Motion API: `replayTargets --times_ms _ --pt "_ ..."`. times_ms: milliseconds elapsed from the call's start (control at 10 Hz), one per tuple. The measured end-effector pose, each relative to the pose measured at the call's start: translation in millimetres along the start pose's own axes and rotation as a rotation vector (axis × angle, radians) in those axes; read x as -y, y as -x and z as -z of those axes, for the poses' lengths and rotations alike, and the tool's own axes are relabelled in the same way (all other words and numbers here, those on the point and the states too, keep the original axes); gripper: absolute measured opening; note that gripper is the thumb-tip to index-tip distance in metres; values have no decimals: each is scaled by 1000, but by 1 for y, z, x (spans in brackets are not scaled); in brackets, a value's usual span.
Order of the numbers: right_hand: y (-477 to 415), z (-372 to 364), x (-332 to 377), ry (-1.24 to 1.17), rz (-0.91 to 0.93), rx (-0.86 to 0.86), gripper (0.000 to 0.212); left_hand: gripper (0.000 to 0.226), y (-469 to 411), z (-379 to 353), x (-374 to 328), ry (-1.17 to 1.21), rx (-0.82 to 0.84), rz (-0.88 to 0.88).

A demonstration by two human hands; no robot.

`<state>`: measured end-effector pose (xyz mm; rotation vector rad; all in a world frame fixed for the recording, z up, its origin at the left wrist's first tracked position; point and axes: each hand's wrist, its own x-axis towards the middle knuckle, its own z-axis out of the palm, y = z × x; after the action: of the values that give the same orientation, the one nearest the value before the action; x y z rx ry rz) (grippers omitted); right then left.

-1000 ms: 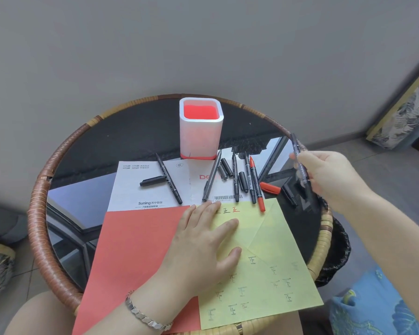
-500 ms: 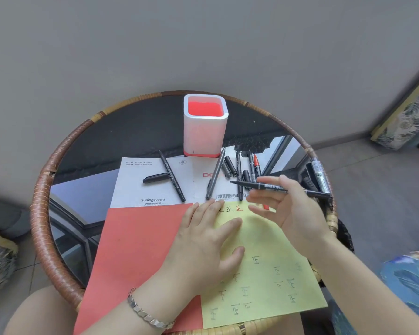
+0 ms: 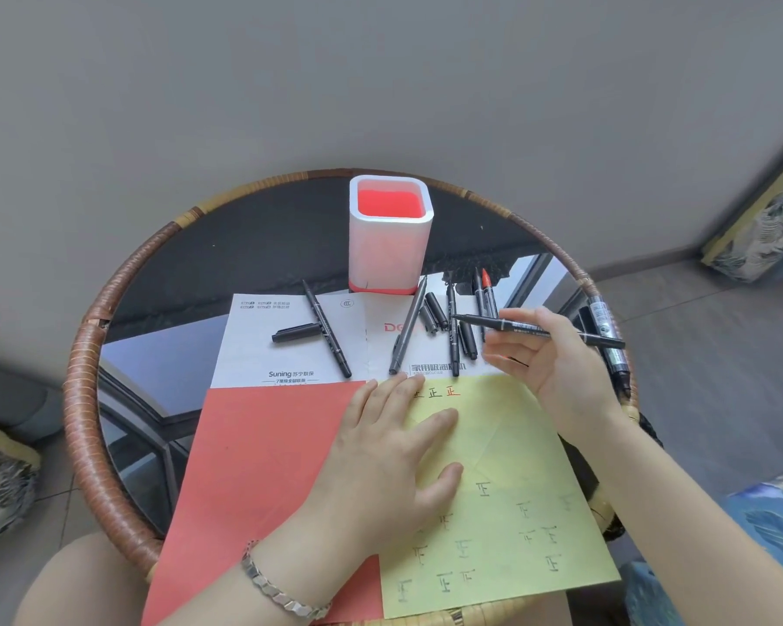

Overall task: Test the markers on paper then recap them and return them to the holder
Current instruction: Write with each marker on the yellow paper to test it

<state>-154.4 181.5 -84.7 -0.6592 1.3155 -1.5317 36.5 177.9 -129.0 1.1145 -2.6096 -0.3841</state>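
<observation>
We are pinching the black marker (image 3: 530, 329) in our right hand (image 3: 557, 368), our flat left hand (image 3: 380, 458) pressing yellow paper (image 3: 516, 445) nearer, leftward

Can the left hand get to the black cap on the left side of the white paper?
Probably yes. The left hand lies flat on the yellow paper, holding nothing, and only bare paper lies between it and the cap. A marker lies beside the cap and might get nudged.
</observation>
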Motion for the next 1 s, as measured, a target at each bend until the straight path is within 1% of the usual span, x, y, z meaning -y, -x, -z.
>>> replayTargets --times_ms 100,200,300,400,500,600,700,800,900,1000 --pt "12 6 -2 -22 -5 -1 37 43 0 0 0 6 5 1" --pt "18 5 -3 65 43 -23 27 44 0 0 0 12 6 -3" --pt "20 4 -5 313 183 -134 19 44 0 1 0 1 17 -2" --pt "18 -2 -10 423 178 -117 17 44 0 1 0 -1 22 -1" --pt "16 -8 -12 416 151 -73 18 44 0 1 0 3 23 1" --pt "10 -10 -18 465 183 -174 28 44 -1 1 0 15 18 -7" --pt "3 -11 -29 511 255 -271 38 44 -1 1 1 17 13 -10" --pt "-1 -10 -41 548 339 -371 38 44 -1 -1 1 26 10 -12" --pt "-1 -10 -43 590 364 -387 33 44 -1 -2 1 35 6 -16" --pt "-1 -10 -44 634 371 -366 32 45 -1 -1 1 29 13 -7"
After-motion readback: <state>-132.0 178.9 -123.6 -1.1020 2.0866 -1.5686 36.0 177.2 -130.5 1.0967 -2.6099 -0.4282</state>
